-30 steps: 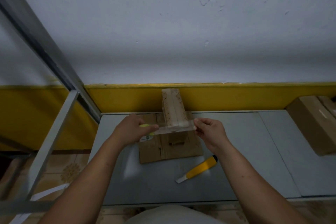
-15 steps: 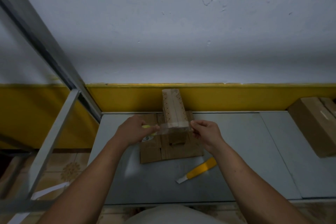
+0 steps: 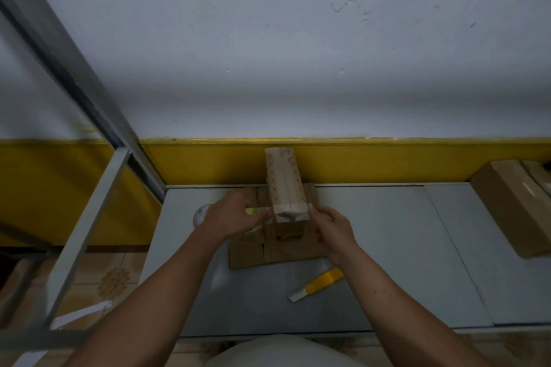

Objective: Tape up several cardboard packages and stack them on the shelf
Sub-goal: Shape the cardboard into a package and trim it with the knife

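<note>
At the bottom centre of the frame a yellow utility knife point(image 3: 317, 284) is seen lying on the grey table point(image 3: 372, 247), just right of and apart from a sheet of flattened cardboard point(image 3: 247, 253). On that sheet, at mid-frame, a narrow cardboard package point(image 3: 283, 182) is stood; it is closed, so its contents cannot be told. A strip of clear tape point(image 3: 287, 212) is laid across its near end. The strip's left end, where a yellow-green bit shows, is pinched by the curled fingers of the left hand point(image 3: 232, 216); the right end is pinched against the package's right edge by the right hand point(image 3: 332, 228). A roll of clear tape point(image 3: 200, 214) is partly hidden behind the left hand. At the far right edge closed brown boxes point(image 3: 507, 199) are set on the table.
</note>
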`<state>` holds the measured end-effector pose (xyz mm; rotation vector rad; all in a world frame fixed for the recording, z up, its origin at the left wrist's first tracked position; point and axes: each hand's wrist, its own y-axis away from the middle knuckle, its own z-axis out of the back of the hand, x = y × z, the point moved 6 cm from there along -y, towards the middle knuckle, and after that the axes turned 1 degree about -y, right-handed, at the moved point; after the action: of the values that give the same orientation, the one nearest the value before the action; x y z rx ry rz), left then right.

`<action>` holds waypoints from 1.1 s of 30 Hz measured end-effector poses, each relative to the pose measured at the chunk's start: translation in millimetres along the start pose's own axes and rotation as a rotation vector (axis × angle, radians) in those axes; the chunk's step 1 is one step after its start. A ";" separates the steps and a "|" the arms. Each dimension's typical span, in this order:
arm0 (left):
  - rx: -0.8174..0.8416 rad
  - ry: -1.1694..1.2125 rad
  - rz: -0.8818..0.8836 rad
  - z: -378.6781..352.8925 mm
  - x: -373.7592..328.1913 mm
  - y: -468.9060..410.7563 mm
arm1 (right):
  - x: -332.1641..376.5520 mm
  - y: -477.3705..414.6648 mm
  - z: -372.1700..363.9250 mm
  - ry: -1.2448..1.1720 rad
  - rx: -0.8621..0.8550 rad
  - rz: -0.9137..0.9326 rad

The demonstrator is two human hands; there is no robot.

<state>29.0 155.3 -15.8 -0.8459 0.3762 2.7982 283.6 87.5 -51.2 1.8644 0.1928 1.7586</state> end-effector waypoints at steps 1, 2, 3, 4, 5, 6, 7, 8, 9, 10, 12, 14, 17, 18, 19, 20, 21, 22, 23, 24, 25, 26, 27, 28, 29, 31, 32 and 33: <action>0.003 0.036 0.001 -3.3 -0.7 -0.8 | 4.4 0.6 2.9 0.012 -0.061 0.097; 0.002 0.067 0.004 -6.0 -1.8 -1.8 | 10.3 1.6 5.2 0.038 -0.104 0.194; 0.001 0.089 0.004 -8.5 -3.8 -2.6 | 17.8 3.5 5.7 0.076 -0.127 0.270; -0.001 0.106 0.005 -10.7 -5.9 -3.7 | 23.4 3.6 6.7 0.111 -0.146 0.312; 0.001 0.122 0.001 -13.0 -9.6 -4.4 | 26.9 1.9 9.2 0.137 -0.159 0.326; 0.008 0.134 -0.006 -16.2 -13.7 -4.9 | 30.9 0.4 11.9 0.142 -0.174 0.324; 0.019 0.139 -0.024 -18.9 -20.1 -4.2 | 36.4 -0.1 13.8 0.152 -0.179 0.320; 0.037 0.144 -0.041 -23.1 -27.0 -3.7 | 41.6 -0.3 14.9 0.147 -0.166 0.316; 0.059 0.153 -0.056 -27.2 -35.4 -2.6 | 46.6 -1.0 14.6 0.142 -0.133 0.324; 0.068 0.154 -0.062 -33.0 -42.2 -2.5 | 52.2 -0.6 12.2 0.150 -0.081 0.350; 0.058 0.137 -0.048 -43.0 -54.3 0.0 | 60.0 -0.8 5.3 0.263 0.023 0.398; 0.076 0.238 -0.011 -53.1 -61.6 2.4 | 59.0 -7.1 5.1 0.353 0.055 0.371; 0.100 0.411 0.063 -65.3 -54.9 4.0 | 59.0 -18.6 12.6 0.375 0.036 0.322; 0.100 0.418 0.081 -67.6 -51.6 4.6 | 59.1 -22.3 15.1 0.371 0.035 0.312; 0.100 0.423 0.098 -68.8 -50.1 6.1 | 59.8 -25.5 16.4 0.367 0.032 0.303; 0.102 0.436 0.127 -71.2 -48.7 7.7 | 60.7 -28.6 17.0 0.364 0.024 0.293; 0.104 0.469 0.156 -72.8 -50.1 11.2 | 61.2 -31.3 17.0 0.357 0.018 0.281; 0.102 0.514 0.173 -74.3 -52.4 14.8 | 61.0 -33.6 16.4 0.350 0.018 0.269; 0.083 0.560 0.156 -73.2 -56.3 18.5 | 60.8 -35.3 15.0 0.349 0.027 0.261; 0.058 0.590 0.122 -71.6 -59.8 21.2 | 60.5 -36.4 13.9 0.348 0.034 0.255; 0.038 0.618 0.085 -69.6 -63.6 23.6 | 60.6 -36.9 13.6 0.345 0.037 0.255; 0.031 0.646 0.052 -68.3 -66.7 25.1 | 60.4 -37.6 14.2 0.334 0.038 0.259; 0.031 0.667 0.022 -68.0 -69.3 25.1 | 60.6 -38.4 15.1 0.321 0.037 0.263; 0.035 0.679 -0.002 -67.3 -71.7 25.2 | 60.0 -39.2 16.1 0.311 0.036 0.264; 0.040 0.687 -0.027 -65.8 -74.9 24.7 | 59.0 -39.6 16.9 0.310 0.035 0.262; 0.059 0.686 -0.069 -64.0 -81.0 22.4 | 56.7 -39.8 17.1 0.316 0.035 0.265; 0.073 0.681 -0.084 -63.7 -83.3 20.2 | 56.6 -39.5 16.7 0.319 0.038 0.279; 0.088 0.674 -0.094 -63.7 -84.4 17.9 | 57.3 -38.5 16.5 0.323 0.035 0.303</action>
<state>126.3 110.2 -16.1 -1.7181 0.5284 2.3143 317.0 141.5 -19.5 1.6913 0.0638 2.2742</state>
